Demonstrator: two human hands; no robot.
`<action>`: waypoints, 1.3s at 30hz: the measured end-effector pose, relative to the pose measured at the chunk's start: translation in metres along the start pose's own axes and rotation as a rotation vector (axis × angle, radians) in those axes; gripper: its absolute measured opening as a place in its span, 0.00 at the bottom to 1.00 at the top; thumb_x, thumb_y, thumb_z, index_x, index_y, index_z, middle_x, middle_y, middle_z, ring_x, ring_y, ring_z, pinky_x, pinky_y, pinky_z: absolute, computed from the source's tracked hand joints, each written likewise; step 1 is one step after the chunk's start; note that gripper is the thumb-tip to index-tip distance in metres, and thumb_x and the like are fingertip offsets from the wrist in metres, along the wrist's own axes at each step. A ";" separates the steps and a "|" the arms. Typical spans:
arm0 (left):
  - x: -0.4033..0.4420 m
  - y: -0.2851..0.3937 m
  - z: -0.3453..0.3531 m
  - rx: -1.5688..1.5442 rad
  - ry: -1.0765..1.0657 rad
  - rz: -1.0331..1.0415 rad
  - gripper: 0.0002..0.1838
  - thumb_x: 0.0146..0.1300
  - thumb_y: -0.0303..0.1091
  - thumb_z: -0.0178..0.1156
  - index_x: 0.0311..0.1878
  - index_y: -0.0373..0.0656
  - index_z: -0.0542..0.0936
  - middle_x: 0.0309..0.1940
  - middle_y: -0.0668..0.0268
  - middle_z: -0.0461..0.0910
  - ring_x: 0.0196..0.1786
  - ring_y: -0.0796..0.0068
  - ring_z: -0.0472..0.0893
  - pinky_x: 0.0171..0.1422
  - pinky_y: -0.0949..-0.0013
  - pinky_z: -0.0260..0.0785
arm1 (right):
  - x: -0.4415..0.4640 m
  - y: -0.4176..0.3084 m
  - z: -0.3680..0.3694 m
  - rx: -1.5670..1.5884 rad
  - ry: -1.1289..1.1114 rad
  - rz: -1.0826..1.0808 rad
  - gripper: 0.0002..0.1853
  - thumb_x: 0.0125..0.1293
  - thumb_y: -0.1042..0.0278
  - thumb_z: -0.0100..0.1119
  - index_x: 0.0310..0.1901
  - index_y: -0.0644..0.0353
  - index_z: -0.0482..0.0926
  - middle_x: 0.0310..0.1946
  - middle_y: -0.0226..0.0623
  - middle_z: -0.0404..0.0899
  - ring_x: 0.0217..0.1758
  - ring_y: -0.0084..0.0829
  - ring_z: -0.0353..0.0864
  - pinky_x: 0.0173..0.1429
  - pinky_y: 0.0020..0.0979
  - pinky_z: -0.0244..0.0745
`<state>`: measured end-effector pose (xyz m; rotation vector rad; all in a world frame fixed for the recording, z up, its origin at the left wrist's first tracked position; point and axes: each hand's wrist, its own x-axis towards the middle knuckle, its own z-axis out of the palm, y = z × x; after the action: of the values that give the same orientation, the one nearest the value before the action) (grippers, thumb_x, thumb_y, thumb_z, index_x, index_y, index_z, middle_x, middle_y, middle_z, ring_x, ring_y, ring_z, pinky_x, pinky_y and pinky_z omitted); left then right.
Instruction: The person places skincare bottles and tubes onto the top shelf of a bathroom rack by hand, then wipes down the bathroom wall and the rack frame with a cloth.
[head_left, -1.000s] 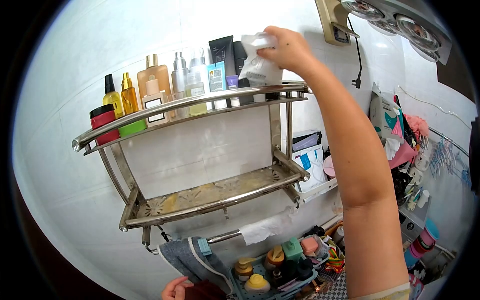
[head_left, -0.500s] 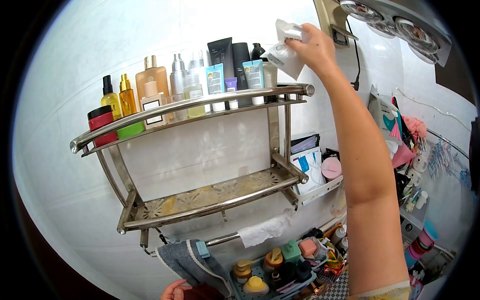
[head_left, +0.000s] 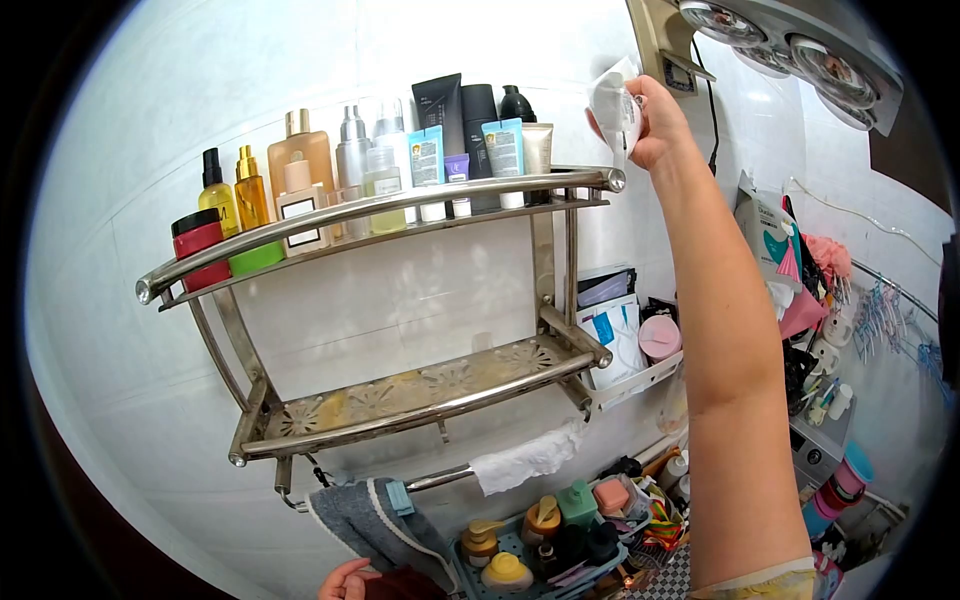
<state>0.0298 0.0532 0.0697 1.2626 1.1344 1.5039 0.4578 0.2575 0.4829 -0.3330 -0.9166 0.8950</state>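
Watching remotely, I see my left hand (head_left: 346, 580) low beside the grey towel (head_left: 372, 520), too cut off to tell its grip, and, well above it, my right hand (head_left: 655, 125) pinching a crumpled white packet (head_left: 612, 98) that, swung carelessly leftward, could topple the nearby cream tube (head_left: 536, 150).

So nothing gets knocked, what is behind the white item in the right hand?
Pale wall shows just left of the white item in the right hand. The patch directly covered by the item and hand cannot be seen.
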 end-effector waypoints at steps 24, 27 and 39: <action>-0.001 -0.006 0.001 -0.013 0.024 -0.002 0.16 0.66 0.37 0.51 0.51 0.36 0.74 0.36 0.65 0.78 0.38 0.77 0.75 0.45 0.74 0.68 | 0.006 0.024 0.081 -1.817 -0.287 -0.273 0.17 0.42 0.70 0.55 0.37 0.60 0.82 0.33 0.43 0.80 0.34 0.33 0.79 0.37 0.31 0.74; -0.002 -0.006 0.000 -0.013 0.025 0.003 0.16 0.66 0.38 0.51 0.51 0.36 0.74 0.36 0.64 0.78 0.38 0.77 0.75 0.45 0.74 0.68 | 0.012 0.037 0.090 -1.950 -0.135 -0.275 0.16 0.42 0.74 0.53 0.36 0.57 0.83 0.35 0.43 0.81 0.37 0.34 0.79 0.41 0.31 0.73; -0.005 -0.006 -0.002 -0.013 0.047 0.024 0.18 0.66 0.39 0.51 0.52 0.36 0.73 0.36 0.65 0.78 0.38 0.77 0.75 0.45 0.75 0.68 | 0.024 0.039 0.092 -1.964 -0.181 -0.270 0.14 0.42 0.72 0.58 0.35 0.58 0.83 0.32 0.41 0.81 0.33 0.33 0.79 0.38 0.31 0.75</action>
<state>0.0288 0.0491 0.0626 1.2424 1.1416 1.5633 0.3708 0.2898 0.5263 -1.7297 -1.7207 -0.5377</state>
